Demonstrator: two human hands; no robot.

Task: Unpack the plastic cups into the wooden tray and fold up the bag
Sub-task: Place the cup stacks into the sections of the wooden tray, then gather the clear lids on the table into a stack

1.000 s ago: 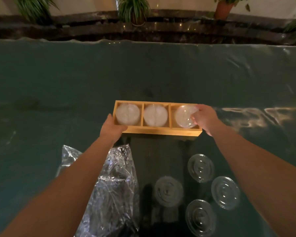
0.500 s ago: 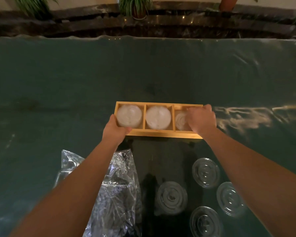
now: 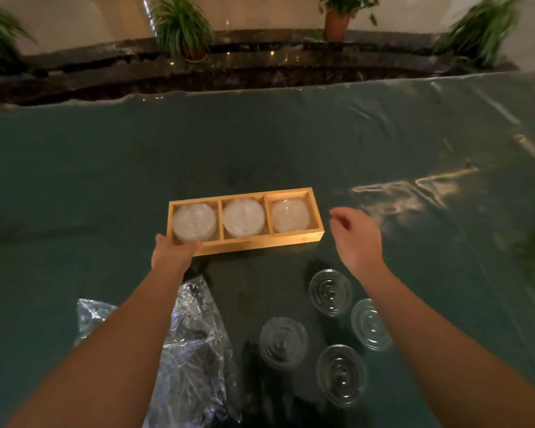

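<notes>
A wooden tray (image 3: 261, 244) with three compartments lies mid-table; each compartment holds clear plastic cups (image 3: 243, 217) seen from above. My left hand (image 3: 175, 250) grips the tray's near left corner. My right hand (image 3: 357, 239) hovers just right of the tray, fingers loosely apart and holding nothing. Several more clear cups (image 3: 330, 291) stand on the table below my right hand. The crumpled clear plastic bag (image 3: 195, 341) lies near the front edge, partly hidden under my left forearm.
The table is covered by a shiny teal cloth (image 3: 105, 168). Beyond its far edge runs a dark stone ledge (image 3: 260, 63) with potted plants (image 3: 183, 29).
My right hand has let go of the cup in the right compartment and pulled back to the right of the tray. My left hand stays on the tray corner.
</notes>
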